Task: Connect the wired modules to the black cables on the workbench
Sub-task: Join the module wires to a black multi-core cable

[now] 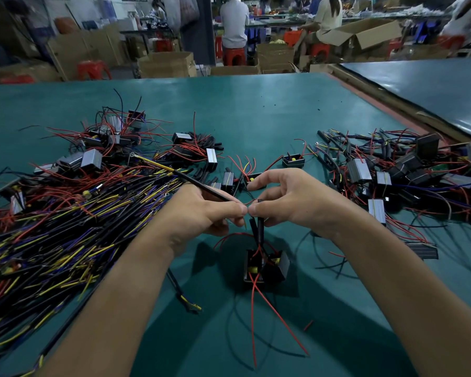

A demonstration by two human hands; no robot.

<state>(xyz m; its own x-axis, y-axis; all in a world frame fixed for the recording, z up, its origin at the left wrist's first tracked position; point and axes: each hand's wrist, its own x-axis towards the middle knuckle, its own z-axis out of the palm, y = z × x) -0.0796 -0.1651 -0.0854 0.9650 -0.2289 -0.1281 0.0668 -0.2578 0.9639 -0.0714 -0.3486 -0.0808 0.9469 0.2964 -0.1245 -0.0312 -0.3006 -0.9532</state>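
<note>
Two hands meet fingertip to fingertip above the green counter (256,104), one on a cable, the other on a module's lead.

The left hand (201,210) keeps a tight pinching grip, thumb and forefinger closed on a black cable (201,187) that slants up and away to the left. The right hand (291,202) pinches a thin red wire (250,202), its other fingers arched loosely. Black sleeves (260,229) hang just below the fingertips, running down to the module (265,265), whose red wires trail toward the person; whether it rests on the counter I cannot tell. A heap of black cables (65,227) lies left, wired modules (405,172) right.
</note>
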